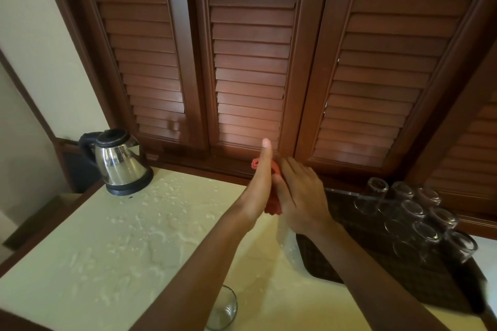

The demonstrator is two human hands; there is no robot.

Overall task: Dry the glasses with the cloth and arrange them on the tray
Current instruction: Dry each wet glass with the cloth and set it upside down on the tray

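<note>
Two hands are seen working together above the counter (80, 258), with a red cloth (273, 203) pressed between them. The left hand (259, 183) is held flat with fingers straight, its palm laid against the cloth; the right hand (301, 196) is curled over the cloth from the other side. Whether a glass is wrapped inside the cloth cannot be told, since nothing clear shows between the palms.

About ten glasses (414, 212) are stood upside down, close together in rows, on the dark tray (320, 260) at the right. One more glass (223, 309) is left upright on the counter at the near edge, partly hidden by the left forearm, well apart from the tray. Water drops are scattered across the counter between that glass and the kettle (119, 161) at the far left corner.

The cloth is judged soft and light, easily bunched and pushed into a rim. The glasses are judged light, stiff and fragile, and likely slippery while wet. The lone glass would best be taken round its side wall with the whole hand, not pinched at the thin rim. It should be set down gently among the others, as glass knocked on glass may chip. A firm hold through the cloth is advised on the wet surface.
</note>
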